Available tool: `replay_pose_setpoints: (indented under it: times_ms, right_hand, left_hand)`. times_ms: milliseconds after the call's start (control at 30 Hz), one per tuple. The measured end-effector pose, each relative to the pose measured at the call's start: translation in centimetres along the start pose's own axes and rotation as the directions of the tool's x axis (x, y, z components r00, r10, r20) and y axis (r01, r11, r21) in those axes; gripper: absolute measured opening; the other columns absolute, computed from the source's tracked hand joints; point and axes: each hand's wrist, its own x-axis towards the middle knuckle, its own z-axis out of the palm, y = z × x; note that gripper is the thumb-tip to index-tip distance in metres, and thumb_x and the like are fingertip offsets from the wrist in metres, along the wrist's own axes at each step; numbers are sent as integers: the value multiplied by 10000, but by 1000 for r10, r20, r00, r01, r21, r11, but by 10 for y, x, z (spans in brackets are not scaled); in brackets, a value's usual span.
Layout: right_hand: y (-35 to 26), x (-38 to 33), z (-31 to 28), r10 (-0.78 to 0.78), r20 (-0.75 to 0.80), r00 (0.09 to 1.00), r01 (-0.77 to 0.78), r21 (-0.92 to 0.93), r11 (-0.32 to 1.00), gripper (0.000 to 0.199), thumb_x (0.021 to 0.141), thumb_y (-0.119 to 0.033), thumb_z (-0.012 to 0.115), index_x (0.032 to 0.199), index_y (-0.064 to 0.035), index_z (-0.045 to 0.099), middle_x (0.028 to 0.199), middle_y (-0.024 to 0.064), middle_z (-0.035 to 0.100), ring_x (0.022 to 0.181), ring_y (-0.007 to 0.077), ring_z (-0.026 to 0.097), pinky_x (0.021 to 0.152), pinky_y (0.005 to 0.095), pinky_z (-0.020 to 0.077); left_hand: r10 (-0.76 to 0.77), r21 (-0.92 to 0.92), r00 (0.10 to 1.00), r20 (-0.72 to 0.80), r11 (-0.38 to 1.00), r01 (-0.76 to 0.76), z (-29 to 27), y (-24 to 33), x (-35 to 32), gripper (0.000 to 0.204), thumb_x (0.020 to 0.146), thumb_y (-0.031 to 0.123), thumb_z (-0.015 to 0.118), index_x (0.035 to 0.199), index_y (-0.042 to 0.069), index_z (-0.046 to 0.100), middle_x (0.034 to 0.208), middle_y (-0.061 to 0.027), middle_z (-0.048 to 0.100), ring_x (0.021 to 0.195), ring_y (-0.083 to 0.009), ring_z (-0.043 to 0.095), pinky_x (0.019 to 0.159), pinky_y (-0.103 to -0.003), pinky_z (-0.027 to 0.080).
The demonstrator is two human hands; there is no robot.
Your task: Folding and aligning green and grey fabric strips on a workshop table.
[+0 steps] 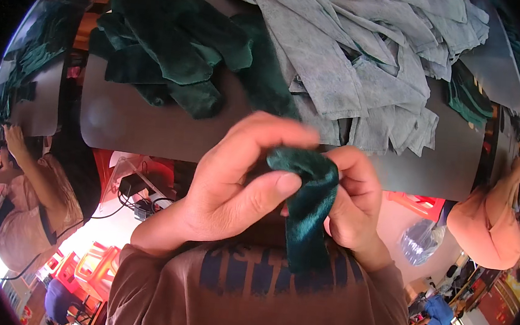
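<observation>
- The person's brown sleeves and shirt front fill the lower middle of the view; both forearms rise from there.
- The left hand [233,188] pinches a dark green velvet piece [310,212], thumb pressed on its folded top edge, fingers curled over behind it.
- The right hand [355,197] grips the same piece from the other side, fingers wrapped round its fold; the cloth hangs down between the two hands, in front of the shirt and nearer than the table edge.
- Beyond the hands lies a grey table [135,122]; just past the fingers, on its right half, a heap of grey fabric pieces [366,55] spreads out.
- On the left half sits a pile of dark green velvet pieces [171,45], touching the grey heap.
- At the far left edge a person in pink [31,193] works; at the far right, a person in orange [487,223].
</observation>
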Motion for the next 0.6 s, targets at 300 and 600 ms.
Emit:
replay_pose_setpoints:
  times_ms: [300,600]
  right_hand:
    - [-15,3,-2,386,171,906,-412,157,897,111,876,-30,494,984,-2,491,939,47,552,843,82,522,735,212,408]
    - [-14,18,1,-151,60,987,162,-457,875,193,780,-17,587,964,8,534,964,119,512,884,189,497,802,285,369]
  left_hand:
    - [-273,-642,952,-136,757,125,4,1,-3,160,873,88,539,1003,7,493,920,-28,546,811,-55,492,735,-192,398]
    - [-139,-68,978,-157,989,129,10,6,2,332,756,-6,641,1046,12,481,842,-8,516,706,-55,473,641,-179,392]
